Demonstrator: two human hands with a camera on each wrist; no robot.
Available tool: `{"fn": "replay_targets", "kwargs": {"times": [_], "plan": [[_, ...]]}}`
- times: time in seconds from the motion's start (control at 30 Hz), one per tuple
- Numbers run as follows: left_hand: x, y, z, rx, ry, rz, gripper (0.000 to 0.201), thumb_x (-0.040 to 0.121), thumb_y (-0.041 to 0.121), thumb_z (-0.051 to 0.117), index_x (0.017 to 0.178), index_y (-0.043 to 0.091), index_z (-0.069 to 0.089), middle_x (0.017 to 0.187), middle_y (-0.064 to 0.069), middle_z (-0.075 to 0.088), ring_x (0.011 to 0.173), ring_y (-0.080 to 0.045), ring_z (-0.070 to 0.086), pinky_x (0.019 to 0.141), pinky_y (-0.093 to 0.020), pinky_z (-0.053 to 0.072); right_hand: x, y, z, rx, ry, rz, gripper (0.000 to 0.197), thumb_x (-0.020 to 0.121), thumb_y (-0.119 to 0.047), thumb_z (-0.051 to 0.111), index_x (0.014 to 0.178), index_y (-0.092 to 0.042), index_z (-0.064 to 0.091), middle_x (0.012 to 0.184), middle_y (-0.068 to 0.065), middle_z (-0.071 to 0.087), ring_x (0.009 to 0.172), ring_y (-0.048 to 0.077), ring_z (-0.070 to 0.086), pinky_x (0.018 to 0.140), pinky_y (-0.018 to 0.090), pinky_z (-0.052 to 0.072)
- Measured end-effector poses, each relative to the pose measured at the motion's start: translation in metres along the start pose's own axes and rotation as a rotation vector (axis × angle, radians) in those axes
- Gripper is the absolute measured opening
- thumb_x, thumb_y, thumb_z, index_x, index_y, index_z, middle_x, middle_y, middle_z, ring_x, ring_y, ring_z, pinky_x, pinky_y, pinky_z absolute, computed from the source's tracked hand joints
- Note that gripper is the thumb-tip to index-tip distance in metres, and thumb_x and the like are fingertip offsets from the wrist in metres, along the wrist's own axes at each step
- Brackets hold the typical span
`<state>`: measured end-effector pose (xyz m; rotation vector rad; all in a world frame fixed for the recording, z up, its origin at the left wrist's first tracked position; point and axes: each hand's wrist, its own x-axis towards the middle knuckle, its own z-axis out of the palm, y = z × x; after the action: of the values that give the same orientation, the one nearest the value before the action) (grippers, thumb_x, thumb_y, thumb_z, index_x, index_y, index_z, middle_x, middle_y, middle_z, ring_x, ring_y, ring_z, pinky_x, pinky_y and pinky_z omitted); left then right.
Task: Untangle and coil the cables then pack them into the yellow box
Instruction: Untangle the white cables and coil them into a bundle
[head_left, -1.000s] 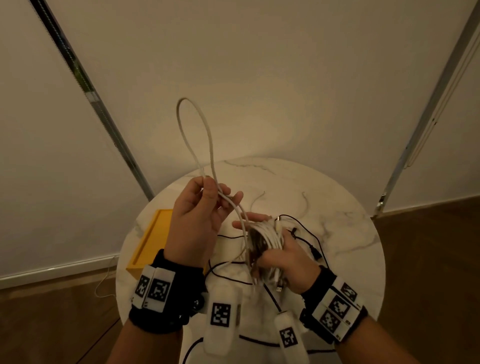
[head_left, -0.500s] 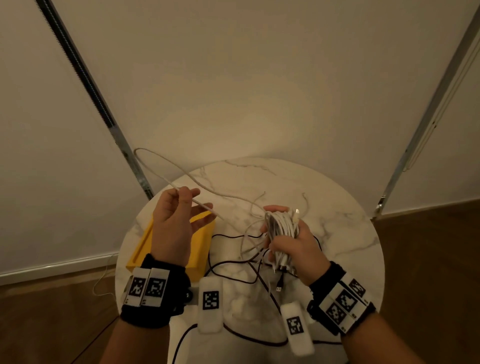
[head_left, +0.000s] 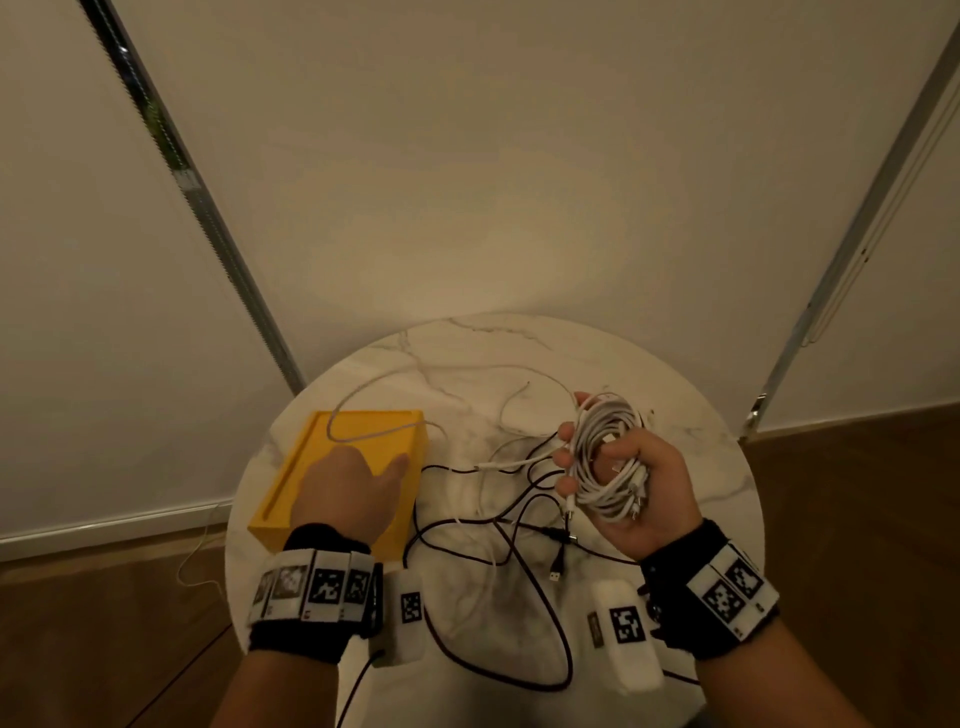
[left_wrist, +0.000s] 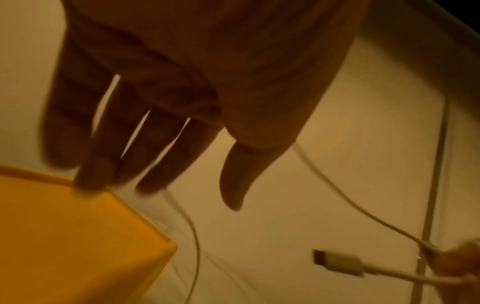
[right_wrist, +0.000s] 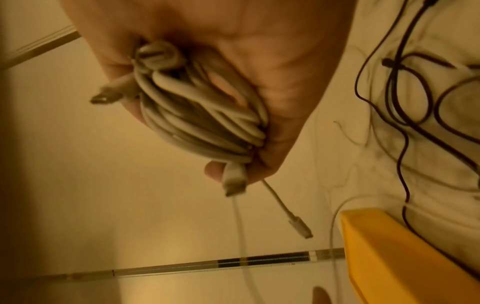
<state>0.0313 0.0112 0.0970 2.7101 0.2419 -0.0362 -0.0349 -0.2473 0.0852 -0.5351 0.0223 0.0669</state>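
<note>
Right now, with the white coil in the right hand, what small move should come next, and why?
Probably the left hand, open above the yellow box, should pick up the loose white cable lying across the box. That tail leads to the coil of white cable the right hand grips, so the coil looks unfinished.

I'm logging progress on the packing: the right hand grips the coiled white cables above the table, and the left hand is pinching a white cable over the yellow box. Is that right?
Not quite. The left hand pinches nothing: the left wrist view shows its fingers straight and spread above the yellow box, holding no cable. The rest stands: the right hand grips the coiled white cables above the table.
</note>
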Motion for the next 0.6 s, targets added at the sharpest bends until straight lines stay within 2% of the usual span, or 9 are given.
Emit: {"fn": "replay_targets", "kwargs": {"times": [0.03, 0.1, 0.17, 0.2, 0.27, 0.4, 0.47, 0.53, 0.6], "plan": [[-0.005, 0.003, 0.001, 0.014, -0.047, 0.011, 0.055, 0.092, 0.054, 0.057, 0.062, 0.008, 0.051, 0.064, -0.007, 0.058, 0.059, -0.022, 0.052, 0.057, -0.03, 0.04, 0.0, 0.002, 0.002, 0.022, -0.003, 0.011, 0.078, 0.044, -0.007, 0.08, 0.119, -0.01, 0.058, 0.092, 0.016, 0.06, 0.07, 0.028, 0.054, 0.052, 0.035, 0.049], [-0.014, 0.01, 0.002, -0.016, -0.144, 0.155, 0.053, 0.091, 0.049, 0.063, 0.055, 0.013, 0.047, 0.053, 0.0, 0.048, 0.05, -0.015, 0.044, 0.051, -0.026, 0.034, 0.001, 0.007, 0.004, 0.07, -0.009, 0.036, 0.074, 0.048, -0.006, 0.076, 0.119, -0.01, 0.057, 0.094, 0.016, 0.057, 0.07, 0.028, 0.053, 0.053, 0.035, 0.048], [-0.021, 0.016, 0.002, -0.143, -0.214, 0.376, 0.019, 0.088, 0.041, 0.072, 0.093, 0.022, 0.07, 0.084, 0.007, 0.064, 0.072, -0.005, 0.056, 0.064, -0.026, 0.046, 0.002, 0.011, 0.006, 0.117, -0.013, 0.062, 0.065, 0.055, -0.004, 0.067, 0.118, -0.011, 0.058, 0.095, 0.016, 0.056, 0.071, 0.027, 0.05, 0.054, 0.034, 0.047], [-0.024, 0.019, 0.003, -0.204, -0.261, 0.454, 0.04, 0.084, 0.038, 0.076, 0.121, 0.028, 0.064, 0.104, 0.012, 0.063, 0.088, -0.002, 0.06, 0.075, -0.025, 0.052, 0.001, 0.013, 0.007, 0.137, -0.015, 0.071, 0.059, 0.059, -0.003, 0.062, 0.117, -0.011, 0.058, 0.096, 0.016, 0.055, 0.072, 0.027, 0.049, 0.055, 0.034, 0.047], [-0.028, 0.024, 0.007, -0.302, -0.332, 0.529, 0.067, 0.081, 0.037, 0.08, 0.14, 0.035, 0.049, 0.12, 0.018, 0.058, 0.101, 0.002, 0.061, 0.085, -0.023, 0.055, 0.0, 0.015, 0.009, 0.167, -0.026, 0.083, 0.053, 0.064, -0.005, 0.055, 0.116, -0.011, 0.058, 0.096, 0.016, 0.054, 0.073, 0.026, 0.047, 0.055, 0.033, 0.046], [-0.032, 0.03, 0.022, -0.222, -0.199, 0.703, 0.037, 0.087, 0.038, 0.073, 0.123, 0.028, 0.066, 0.11, 0.016, 0.066, 0.093, 0.002, 0.059, 0.072, -0.006, 0.044, -0.003, 0.012, 0.012, 0.222, -0.055, 0.114, 0.06, 0.06, -0.005, 0.064, 0.118, -0.012, 0.056, 0.096, 0.015, 0.054, 0.075, 0.024, 0.045, 0.056, 0.032, 0.046], [-0.035, 0.035, 0.027, -0.231, -0.126, 0.784, 0.016, 0.092, 0.033, 0.068, 0.097, 0.019, 0.075, 0.092, 0.007, 0.07, 0.084, -0.005, 0.058, 0.069, -0.015, 0.045, -0.004, 0.011, 0.012, 0.23, -0.056, 0.118, 0.062, 0.059, -0.005, 0.066, 0.119, -0.013, 0.056, 0.097, 0.015, 0.055, 0.075, 0.024, 0.046, 0.057, 0.031, 0.046], [-0.036, 0.035, 0.031, -0.255, -0.139, 0.775, 0.026, 0.095, 0.031, 0.065, 0.076, 0.014, 0.071, 0.069, 0.001, 0.064, 0.069, -0.011, 0.057, 0.065, -0.031, 0.047, -0.003, 0.009, 0.01, 0.185, -0.02, 0.099, 0.063, 0.059, -0.005, 0.064, 0.121, -0.014, 0.055, 0.1, 0.018, 0.058, 0.073, 0.026, 0.05, 0.056, 0.032, 0.047], [-0.038, 0.036, 0.029, -0.324, -0.163, 0.716, 0.026, 0.096, 0.029, 0.064, 0.076, 0.013, 0.069, 0.061, -0.004, 0.063, 0.06, -0.011, 0.06, 0.061, -0.034, 0.05, 0.0, 0.008, 0.005, 0.076, 0.05, 0.068, 0.065, 0.061, -0.004, 0.061, 0.124, -0.017, 0.054, 0.108, 0.022, 0.06, 0.072, 0.028, 0.055, 0.054, 0.033, 0.049]]}}
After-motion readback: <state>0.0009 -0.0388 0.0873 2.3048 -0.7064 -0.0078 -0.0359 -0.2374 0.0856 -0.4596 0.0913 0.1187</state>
